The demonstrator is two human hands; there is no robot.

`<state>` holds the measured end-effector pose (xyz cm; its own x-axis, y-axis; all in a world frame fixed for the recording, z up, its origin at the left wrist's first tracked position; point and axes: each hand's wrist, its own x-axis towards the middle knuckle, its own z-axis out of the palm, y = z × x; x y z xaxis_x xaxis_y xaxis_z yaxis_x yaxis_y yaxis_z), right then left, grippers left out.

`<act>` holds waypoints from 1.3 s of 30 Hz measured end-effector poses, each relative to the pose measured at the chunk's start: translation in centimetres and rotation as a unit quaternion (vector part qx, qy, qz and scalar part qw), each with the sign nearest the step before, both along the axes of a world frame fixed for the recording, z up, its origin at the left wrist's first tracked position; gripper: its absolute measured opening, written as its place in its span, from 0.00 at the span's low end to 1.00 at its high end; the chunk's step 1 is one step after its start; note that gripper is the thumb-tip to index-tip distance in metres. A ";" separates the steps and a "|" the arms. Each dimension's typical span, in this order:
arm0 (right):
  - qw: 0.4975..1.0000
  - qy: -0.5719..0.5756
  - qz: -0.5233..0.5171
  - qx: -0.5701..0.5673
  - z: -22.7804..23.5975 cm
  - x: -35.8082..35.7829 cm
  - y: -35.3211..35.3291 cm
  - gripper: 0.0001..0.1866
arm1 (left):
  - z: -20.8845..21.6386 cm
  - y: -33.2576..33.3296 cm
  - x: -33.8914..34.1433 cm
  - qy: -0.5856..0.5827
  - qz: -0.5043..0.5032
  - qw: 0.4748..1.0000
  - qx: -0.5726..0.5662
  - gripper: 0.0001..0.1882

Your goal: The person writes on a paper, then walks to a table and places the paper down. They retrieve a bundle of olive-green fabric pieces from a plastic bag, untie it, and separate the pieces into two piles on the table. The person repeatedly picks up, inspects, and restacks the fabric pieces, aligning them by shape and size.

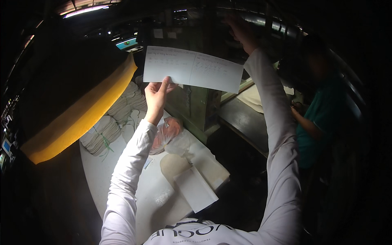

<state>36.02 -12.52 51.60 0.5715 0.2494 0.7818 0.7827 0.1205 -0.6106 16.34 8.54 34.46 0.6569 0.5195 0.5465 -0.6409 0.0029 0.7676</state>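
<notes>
My left hand is raised over the table and pinches the lower edge of a long white paper sheet between thumb and fingers. The sheet is held up, slightly curved, with a fold line and faint handwriting. My right hand is lifted higher at the far right, in dim light beyond the sheet's right end. Its fingers look stretched out and apart, and nothing shows in them.
On the white table lie stacks of grey sole-shaped pieces, a clear bag of orange-red material and a folded white paper. A yellow panel hangs at left. A person in green stands at right beside a metal worktop.
</notes>
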 end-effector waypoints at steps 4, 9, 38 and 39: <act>0.997 -0.047 0.006 -0.058 3.0 3.3 2.3 0.21 | 2.7 -0.2 2.1 -0.032 -0.005 0.999 0.000 0.11; 0.940 -0.221 -0.172 -0.194 5.6 3.1 1.6 0.11 | 5.4 -0.8 3.4 -0.028 0.024 0.998 0.050 0.14; 0.914 -0.269 -0.001 -0.305 9.2 4.7 -1.5 0.16 | 9.1 -0.4 8.3 -0.039 0.125 0.983 0.132 0.15; 0.915 -0.291 0.007 -0.281 9.0 4.8 -1.2 0.17 | 9.0 -0.4 8.2 -0.045 0.111 0.985 0.121 0.15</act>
<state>40.81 -13.68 60.60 0.0938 0.7095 0.6985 0.9956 -0.0719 -0.0606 24.56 8.11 43.43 0.4845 0.4929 0.7227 -0.6709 -0.3208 0.6686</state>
